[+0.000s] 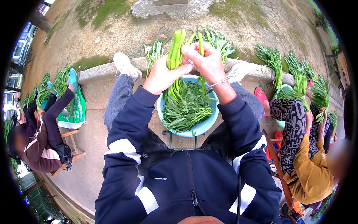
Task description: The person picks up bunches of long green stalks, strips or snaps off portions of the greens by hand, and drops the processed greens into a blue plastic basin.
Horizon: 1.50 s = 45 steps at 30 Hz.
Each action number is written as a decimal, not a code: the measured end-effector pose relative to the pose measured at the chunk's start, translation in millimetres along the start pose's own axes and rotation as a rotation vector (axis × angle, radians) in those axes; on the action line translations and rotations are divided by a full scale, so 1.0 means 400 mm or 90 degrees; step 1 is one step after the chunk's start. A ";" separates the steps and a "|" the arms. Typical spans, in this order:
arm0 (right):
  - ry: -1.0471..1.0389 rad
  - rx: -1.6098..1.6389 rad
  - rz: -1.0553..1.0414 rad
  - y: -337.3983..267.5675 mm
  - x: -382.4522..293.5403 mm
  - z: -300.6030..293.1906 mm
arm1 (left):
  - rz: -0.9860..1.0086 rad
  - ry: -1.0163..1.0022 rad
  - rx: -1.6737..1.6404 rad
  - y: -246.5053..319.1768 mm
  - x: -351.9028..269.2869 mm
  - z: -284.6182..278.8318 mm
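My left hand [167, 72] is closed around a bunch of water spinach [174, 53], its cut pale-green stem ends pointing up and away from me. Beside it, my right hand [205, 57] pinches a single green stem [201, 44] between thumb and fingers; its leafy end hangs downward. A bracelet [219, 83] circles my right wrist. Below both hands, between my knees, a light blue plastic basin [190, 133] holds loose leaves and short stems [187, 109]. The lower part of the held bunch overlaps the basin's far left side.
More leafy greens [218, 42] lie beyond the concrete kerb [105, 71]. At right, a person in a mustard top [310, 179] holds greens near another basin [285, 89]. At left, a seated person [44, 151] is beside a green-and-white bag [79, 109]. My white shoes [125, 65] touch the kerb.
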State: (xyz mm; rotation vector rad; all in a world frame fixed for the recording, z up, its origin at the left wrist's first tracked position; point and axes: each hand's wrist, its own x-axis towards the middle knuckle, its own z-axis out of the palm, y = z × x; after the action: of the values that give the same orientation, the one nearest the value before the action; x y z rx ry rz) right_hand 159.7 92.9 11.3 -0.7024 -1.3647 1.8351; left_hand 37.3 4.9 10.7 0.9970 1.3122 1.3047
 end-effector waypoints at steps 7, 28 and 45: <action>-0.002 -0.003 -0.027 0.012 0.010 -0.011 | 0.002 -0.009 -0.011 -0.002 0.001 -0.003; -0.022 0.039 0.031 -0.006 0.010 -0.037 | -0.071 0.123 -0.181 0.004 0.010 -0.054; 0.182 0.147 -0.061 -0.048 0.040 -0.111 | 0.060 0.293 -0.155 0.039 -0.004 -0.102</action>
State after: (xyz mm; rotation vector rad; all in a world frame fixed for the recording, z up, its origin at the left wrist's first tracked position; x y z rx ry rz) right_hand 189.5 134.1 16.9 -0.7324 -0.9681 1.7063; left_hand -4.0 -2.5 23.5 0.6123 1.4092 1.7917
